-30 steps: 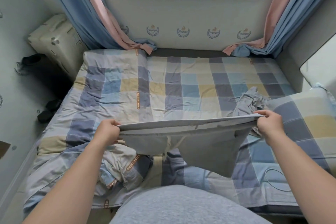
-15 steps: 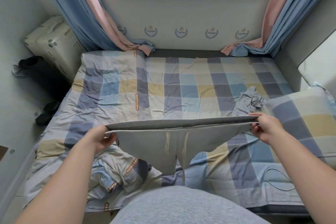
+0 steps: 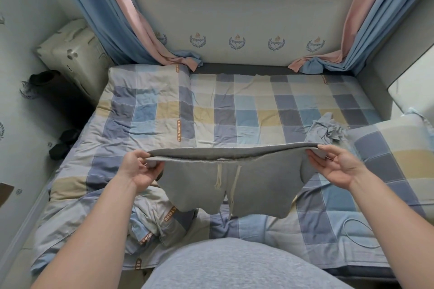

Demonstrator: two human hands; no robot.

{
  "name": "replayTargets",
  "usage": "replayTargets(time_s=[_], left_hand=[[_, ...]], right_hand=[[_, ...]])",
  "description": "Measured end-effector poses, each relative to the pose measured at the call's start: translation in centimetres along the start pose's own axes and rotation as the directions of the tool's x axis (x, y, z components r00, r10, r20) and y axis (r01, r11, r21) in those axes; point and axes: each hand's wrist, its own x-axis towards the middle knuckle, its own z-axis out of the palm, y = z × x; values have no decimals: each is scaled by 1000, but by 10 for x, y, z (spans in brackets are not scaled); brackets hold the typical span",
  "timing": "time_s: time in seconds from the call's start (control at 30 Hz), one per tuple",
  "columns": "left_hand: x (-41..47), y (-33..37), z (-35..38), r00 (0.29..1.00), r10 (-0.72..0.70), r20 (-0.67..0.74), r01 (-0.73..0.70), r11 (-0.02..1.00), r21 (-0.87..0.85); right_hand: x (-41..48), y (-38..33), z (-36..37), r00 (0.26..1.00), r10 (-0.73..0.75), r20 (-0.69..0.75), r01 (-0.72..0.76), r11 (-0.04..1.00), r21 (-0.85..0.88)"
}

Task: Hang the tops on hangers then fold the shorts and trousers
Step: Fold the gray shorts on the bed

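Shorts [image 3: 225, 180]: grey, held in the air at frame centre above the bed; waistband stretched flat between both hands, legs hanging down.
Drawstrings [image 3: 218, 176]: two pale cords hanging from the middle of the waistband.
Left hand [image 3: 141, 169]: centre-left, palm up; thumb and curled fingers pinch the left end of the waistband.
Right hand [image 3: 335, 166]: centre-right, palm up; thumb on top, fingers underneath, pinching the right end of the waistband.
Bed [image 3: 234, 112]: checked cover fills mid-frame; cover is rumpled at lower left, under the left forearm.
Garment [image 3: 328, 129]: crumpled blue-grey, on the bed just beyond the right hand, beside the pillow.
Pillow [image 3: 394, 159]: checked, at right edge.
Cable [image 3: 352, 230]: thin loop on the cover, lower right.
Case [image 3: 72, 54]: pale, upper left, beside the bed.
Curtains [image 3: 112, 19]: blue and pink, both top corners; ends bunched at the bed's far edge.
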Motion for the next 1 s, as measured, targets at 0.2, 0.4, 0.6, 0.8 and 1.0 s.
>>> replayTargets(time_s=[0.2,0.4,0.6,0.8,1.0], left_hand=[[-11,-2,21,960,174,219,-189,981,48],[-14,-16,36,665,698,267,-596,280,752],[-22,-8,38,433,825,362,-509,-107,854],[-22,-2,43,590,739,326,-597,127,792],[-26,-25,59,931,362,44,-301,694,654]], right_hand=[[-4,1,3,977,-134,169,149,985,-82],[2,0,5,890,-455,32,419,788,-452],[1,-16,6,734,-671,101,563,519,-644],[-3,-20,18,759,-649,52,508,540,-671],[-9,1,44,858,-512,-39,363,659,-659]])
